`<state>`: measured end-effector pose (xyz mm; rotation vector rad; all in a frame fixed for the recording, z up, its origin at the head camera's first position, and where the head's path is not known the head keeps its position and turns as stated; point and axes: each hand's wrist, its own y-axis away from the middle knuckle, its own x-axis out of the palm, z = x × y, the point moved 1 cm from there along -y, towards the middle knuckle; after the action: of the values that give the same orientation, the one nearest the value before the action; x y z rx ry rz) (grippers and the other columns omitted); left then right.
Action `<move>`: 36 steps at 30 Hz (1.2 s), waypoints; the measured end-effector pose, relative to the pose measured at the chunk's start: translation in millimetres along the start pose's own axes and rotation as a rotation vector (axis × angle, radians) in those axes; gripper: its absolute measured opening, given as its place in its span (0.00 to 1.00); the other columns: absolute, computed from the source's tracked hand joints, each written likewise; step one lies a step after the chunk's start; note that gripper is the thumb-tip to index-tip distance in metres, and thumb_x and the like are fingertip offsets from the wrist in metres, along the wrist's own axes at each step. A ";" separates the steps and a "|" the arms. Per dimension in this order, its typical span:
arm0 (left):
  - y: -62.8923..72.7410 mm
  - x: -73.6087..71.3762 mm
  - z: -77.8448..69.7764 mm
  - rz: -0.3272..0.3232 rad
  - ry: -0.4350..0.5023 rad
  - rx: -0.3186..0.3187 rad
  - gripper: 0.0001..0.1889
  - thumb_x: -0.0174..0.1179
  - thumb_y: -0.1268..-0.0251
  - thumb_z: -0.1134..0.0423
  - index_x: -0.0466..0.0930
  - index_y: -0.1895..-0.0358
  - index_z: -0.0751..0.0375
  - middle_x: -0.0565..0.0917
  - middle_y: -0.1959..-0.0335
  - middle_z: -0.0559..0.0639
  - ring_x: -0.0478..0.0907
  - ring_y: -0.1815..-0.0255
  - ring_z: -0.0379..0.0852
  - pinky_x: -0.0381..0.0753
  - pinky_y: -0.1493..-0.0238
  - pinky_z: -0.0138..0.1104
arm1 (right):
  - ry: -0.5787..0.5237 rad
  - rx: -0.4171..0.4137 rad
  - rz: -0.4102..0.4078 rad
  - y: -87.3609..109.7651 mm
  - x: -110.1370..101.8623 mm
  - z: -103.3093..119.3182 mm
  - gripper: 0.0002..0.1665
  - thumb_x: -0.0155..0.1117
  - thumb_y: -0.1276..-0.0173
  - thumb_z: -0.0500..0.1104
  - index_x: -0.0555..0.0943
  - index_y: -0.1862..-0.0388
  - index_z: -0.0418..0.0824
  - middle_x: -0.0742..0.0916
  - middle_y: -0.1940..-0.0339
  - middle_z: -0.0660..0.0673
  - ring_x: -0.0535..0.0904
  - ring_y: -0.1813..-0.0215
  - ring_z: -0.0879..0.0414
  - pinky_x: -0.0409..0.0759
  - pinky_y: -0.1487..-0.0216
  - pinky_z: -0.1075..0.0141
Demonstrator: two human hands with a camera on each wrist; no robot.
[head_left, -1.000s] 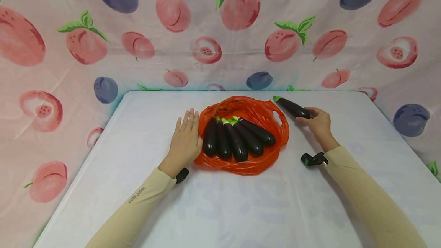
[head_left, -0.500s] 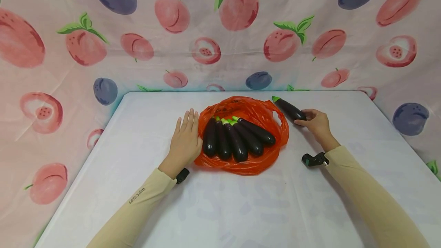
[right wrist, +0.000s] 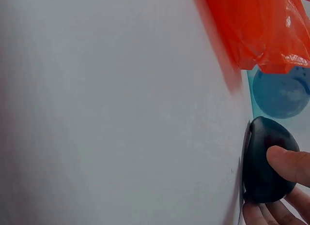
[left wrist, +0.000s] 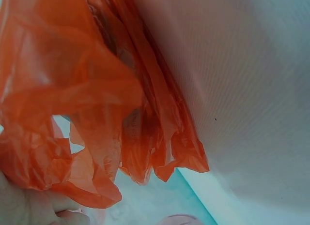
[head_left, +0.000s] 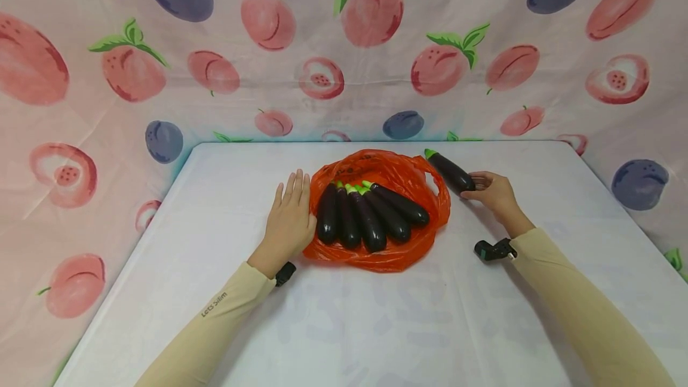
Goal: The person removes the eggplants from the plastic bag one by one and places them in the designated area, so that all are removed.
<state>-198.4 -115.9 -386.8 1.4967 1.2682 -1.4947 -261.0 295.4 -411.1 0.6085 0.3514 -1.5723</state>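
Partly obscured right fingers (right wrist: 283, 214) gripping eggplant (right wrist: 260, 162), bag (head_left: 398, 263) part-hidden under other eggplants (head_left: 368, 220)

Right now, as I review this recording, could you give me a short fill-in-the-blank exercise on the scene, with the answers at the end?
1. Lying in the open red plastic bag are ____ eggplants.
2. The loose eggplant outside it is held by the person's ____ hand.
3. The stem end of that loose eggplant is ____ in colour.
4. The lettering is on the sleeve of the person's ____ arm.

Missing words: five; right; green; left.
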 end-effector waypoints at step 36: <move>-0.3 1.3 -4.2 0.030 0.005 -0.010 0.36 0.43 0.35 0.60 0.42 0.27 0.71 0.45 0.24 0.63 0.40 0.22 0.58 0.39 0.24 0.50 | 0.054 0.059 0.010 -5.1 8.9 6.2 0.41 0.69 0.43 0.46 0.64 0.36 0.30 0.78 0.42 0.27 0.73 0.39 0.37 0.70 0.36 0.49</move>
<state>-197.4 -111.6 -387.5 1.5071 1.2489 -1.4638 -267.2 285.1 -411.9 0.6984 0.3434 -1.5637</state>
